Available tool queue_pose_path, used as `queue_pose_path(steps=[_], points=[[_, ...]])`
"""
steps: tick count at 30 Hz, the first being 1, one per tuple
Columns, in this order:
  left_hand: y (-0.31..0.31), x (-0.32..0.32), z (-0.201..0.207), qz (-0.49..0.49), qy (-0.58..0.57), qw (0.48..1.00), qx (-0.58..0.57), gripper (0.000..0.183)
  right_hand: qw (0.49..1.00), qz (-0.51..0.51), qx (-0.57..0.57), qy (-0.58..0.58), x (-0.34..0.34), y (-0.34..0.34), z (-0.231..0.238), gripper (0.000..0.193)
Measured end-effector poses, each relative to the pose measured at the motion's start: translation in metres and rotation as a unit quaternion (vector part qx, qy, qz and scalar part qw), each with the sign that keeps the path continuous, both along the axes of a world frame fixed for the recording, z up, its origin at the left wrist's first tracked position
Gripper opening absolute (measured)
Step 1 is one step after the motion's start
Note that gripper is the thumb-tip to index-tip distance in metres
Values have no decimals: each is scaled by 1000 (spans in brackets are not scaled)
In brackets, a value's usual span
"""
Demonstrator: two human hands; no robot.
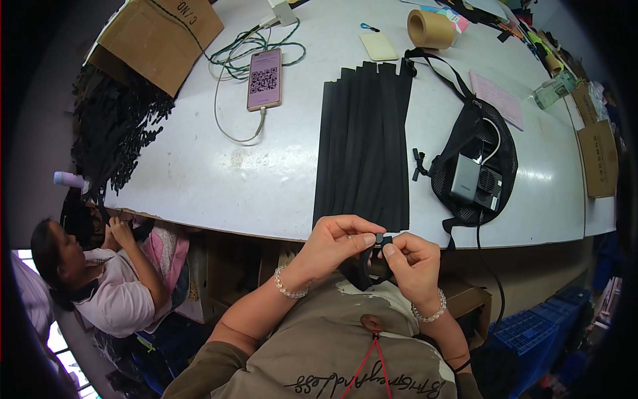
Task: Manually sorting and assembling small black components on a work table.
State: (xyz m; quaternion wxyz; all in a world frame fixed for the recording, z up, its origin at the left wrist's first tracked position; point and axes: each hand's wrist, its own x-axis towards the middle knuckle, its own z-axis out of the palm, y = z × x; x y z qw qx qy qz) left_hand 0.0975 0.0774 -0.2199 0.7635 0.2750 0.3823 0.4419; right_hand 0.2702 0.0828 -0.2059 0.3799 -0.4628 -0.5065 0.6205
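Note:
My left hand and my right hand meet at the near table edge, just in front of my body. Thumbs and fingers of both are closed in a pinch on a black strap, which hangs in a loop below them. Between the fingertips sits a small dark piece like a buckle; the fingers hide most of it. Beyond my hands, a row of flat black webbing strips lies side by side on the white table, their near ends close to my fingers.
At right lies a black mesh bag with a power bank and cable. A plugged-in phone, tape roll and bottle are farther back. At left, a cardboard box spills black straps near a seated co-worker.

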Motion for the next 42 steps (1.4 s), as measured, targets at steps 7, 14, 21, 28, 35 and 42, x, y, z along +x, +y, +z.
queue_pose_path(steps=[7, 14, 21, 28, 35, 42], points=[[-2, 1, -4, 13, -1, 999, 40, 17, 997, -34, 63, -19, -3, -5, -3, 13], [-2, 2, -3, 18, 2, 998, 64, 15, 994, -38, 90, -37, -5, -7, -1, 12], [-6, 3, 2, 10, 31, 997, 66, 14, 996, -43, 74, -30, -2, -13, -7, 11], [-11, 8, 15, 8, 79, 991, 105, 25, 1000, -2, 10, 8, 15, -14, -7, 10], [-13, 14, 15, 7, 79, 992, 93, 26, 1000, -2, 2, 17, 19, -19, -3, 9], [-14, 15, 14, 6, 90, 990, 105, 20, 1000, -3, 14, 16, 19, -19, 1, 9]])
